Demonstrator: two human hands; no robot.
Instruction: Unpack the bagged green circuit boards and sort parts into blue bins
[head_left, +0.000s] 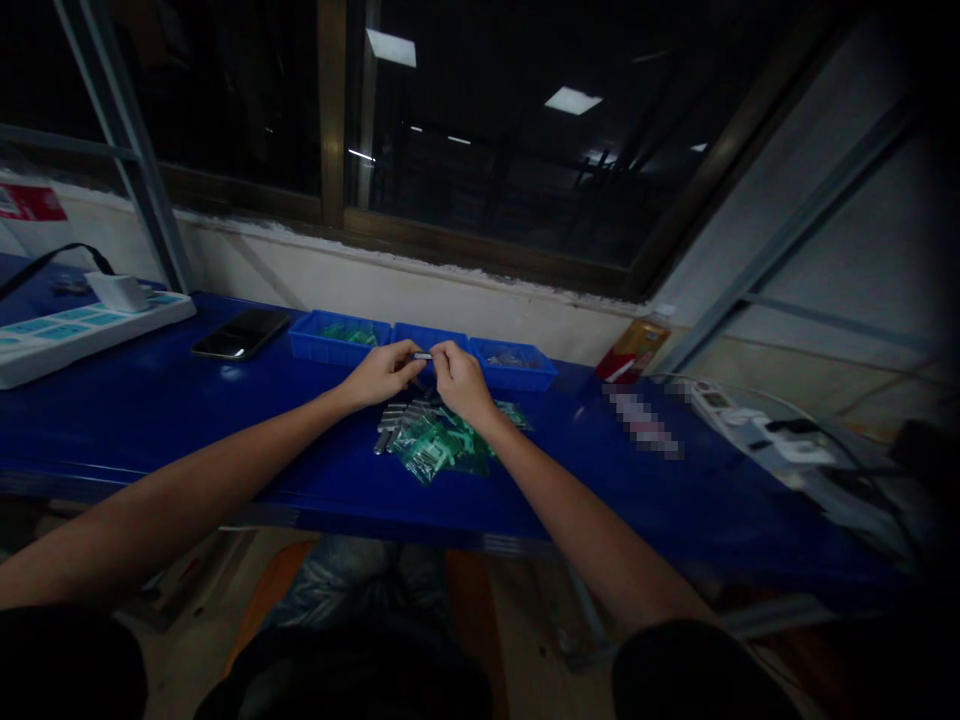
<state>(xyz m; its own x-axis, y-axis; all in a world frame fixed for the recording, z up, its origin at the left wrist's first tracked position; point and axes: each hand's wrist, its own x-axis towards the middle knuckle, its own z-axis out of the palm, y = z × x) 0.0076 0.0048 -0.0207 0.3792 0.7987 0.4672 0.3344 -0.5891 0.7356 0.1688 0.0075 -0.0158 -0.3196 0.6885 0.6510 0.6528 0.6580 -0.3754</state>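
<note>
Between my two hands is a small silvery bar-shaped piece (422, 356), too small to name more closely. The fingers of my left hand (384, 373) pinch its left end. My right hand (459, 377) is closed at its right end. Both hands are raised just in front of the blue bins. On the table below them lies a pile of green pieces in clear plastic bags (439, 447). Several loose metallic pieces (388, 425) lie at the pile's left side. My right wrist and forearm hide part of the pile.
Three blue bins stand behind my hands: the left bin (304, 345) holds green pieces, the right bin (525, 380) small parts. A phone (244, 333) and a power strip (97, 335) lie left. A bottle (636, 347) and another power strip (739, 425) are right on the blue table (247, 430).
</note>
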